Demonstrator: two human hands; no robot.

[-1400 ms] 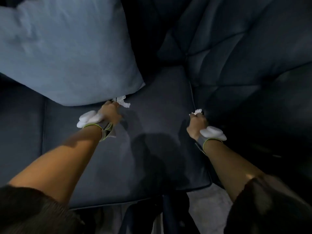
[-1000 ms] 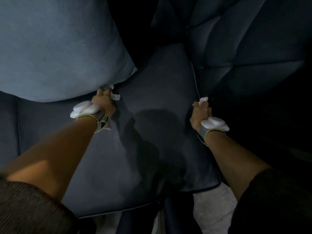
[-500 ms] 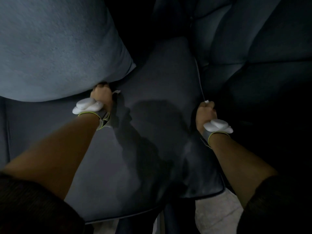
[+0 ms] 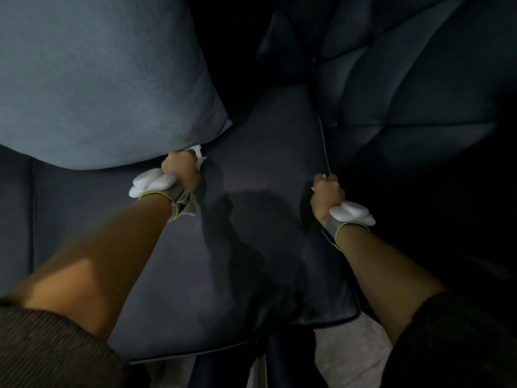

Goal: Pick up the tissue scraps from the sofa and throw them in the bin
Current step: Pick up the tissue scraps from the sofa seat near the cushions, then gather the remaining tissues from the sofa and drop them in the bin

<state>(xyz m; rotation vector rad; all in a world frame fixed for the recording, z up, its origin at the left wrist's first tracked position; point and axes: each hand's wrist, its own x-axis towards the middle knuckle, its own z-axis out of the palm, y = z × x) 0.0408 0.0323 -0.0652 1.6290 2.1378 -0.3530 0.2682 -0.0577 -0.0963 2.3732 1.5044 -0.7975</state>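
My left hand (image 4: 181, 170) is closed into a fist at the lower edge of the blue cushion, with a white tissue scrap (image 4: 199, 156) sticking out beyond its fingers. My right hand (image 4: 326, 193) is fisted at the right seam of the dark blue sofa seat (image 4: 251, 152). A small white tissue scrap (image 4: 324, 177) peeks out at its fingertips. Both wrists wear grey bands with white pods. No bin is in view.
A large light-blue cushion (image 4: 98, 74) lies over the left part of the seat, touching my left hand. The tufted dark sofa back and arm (image 4: 405, 79) rise on the right. Pale floor (image 4: 349, 357) shows below the seat's front edge.
Both fists have closed tighter around their scraps, so less white tissue shows. The view has drifted closer to the seat; the hands keep their places by the cushion and the seam.
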